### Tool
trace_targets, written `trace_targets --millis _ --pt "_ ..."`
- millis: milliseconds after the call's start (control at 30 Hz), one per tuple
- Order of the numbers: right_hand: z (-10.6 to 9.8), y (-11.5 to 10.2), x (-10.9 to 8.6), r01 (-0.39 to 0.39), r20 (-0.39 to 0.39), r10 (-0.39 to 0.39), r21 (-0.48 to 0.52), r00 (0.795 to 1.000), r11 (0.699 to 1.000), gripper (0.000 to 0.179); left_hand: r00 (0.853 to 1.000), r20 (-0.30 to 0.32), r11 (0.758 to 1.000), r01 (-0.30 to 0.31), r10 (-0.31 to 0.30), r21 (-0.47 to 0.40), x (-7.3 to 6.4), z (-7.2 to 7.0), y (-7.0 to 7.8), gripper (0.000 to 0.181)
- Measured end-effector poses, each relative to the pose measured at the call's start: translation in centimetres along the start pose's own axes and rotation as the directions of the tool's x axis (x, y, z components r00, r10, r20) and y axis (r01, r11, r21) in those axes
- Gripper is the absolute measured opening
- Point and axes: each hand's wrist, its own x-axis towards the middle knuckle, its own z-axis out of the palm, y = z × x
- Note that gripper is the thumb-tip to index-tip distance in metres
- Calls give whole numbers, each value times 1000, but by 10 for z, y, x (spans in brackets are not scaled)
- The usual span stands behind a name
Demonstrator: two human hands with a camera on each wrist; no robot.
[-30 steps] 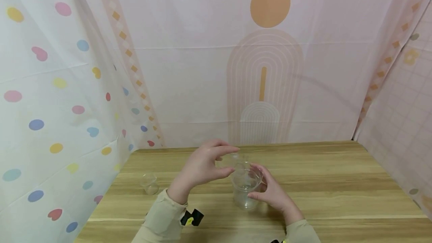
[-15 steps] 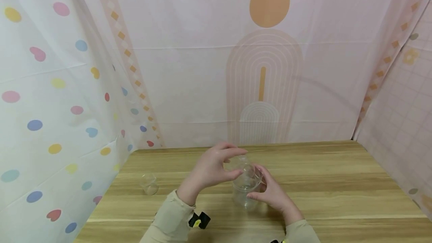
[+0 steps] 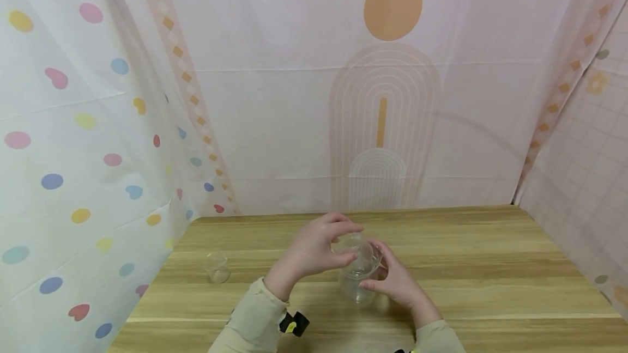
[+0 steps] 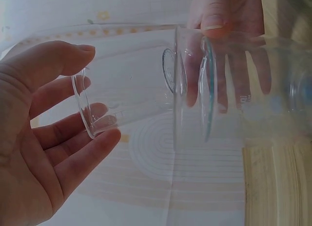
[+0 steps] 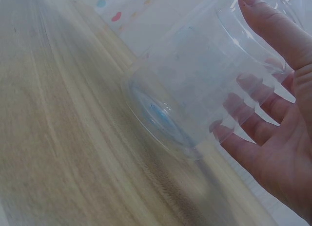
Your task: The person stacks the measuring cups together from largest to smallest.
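At the mouth of the large cup (image 3: 357, 290) is the small cup (image 4: 131, 87), one of three clear cups in all; how far its base goes in, I cannot tell. Two hands are at work: the left hand (image 3: 319, 248), spread about as wide as the small cup's rim, pinches that rim between thumb and fingers, while the right hand (image 3: 399, 282) grips the large cup round its side. The third cup (image 3: 217, 271) is well to the left of the large cup on the one table (image 3: 466, 266). Behind the large cup hangs one arch-print cloth (image 3: 275, 124), with one dotted cloth (image 3: 93, 189) to its left and one checked cloth (image 3: 584, 178) to its right. From the head view, the left hand hides part of the small cup.
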Motion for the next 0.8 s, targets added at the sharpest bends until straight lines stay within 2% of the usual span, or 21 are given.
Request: trace_targets --millis 267,800 --pt "0 1 0 -5 -4 5 -4 1000 1000 90 998 54 999 39 -39 -6 0 3 0 46" --pt "0 -1 0 12 0 -12 -37 1000 999 89 987 143 994 56 -69 93 5 9 -2 43"
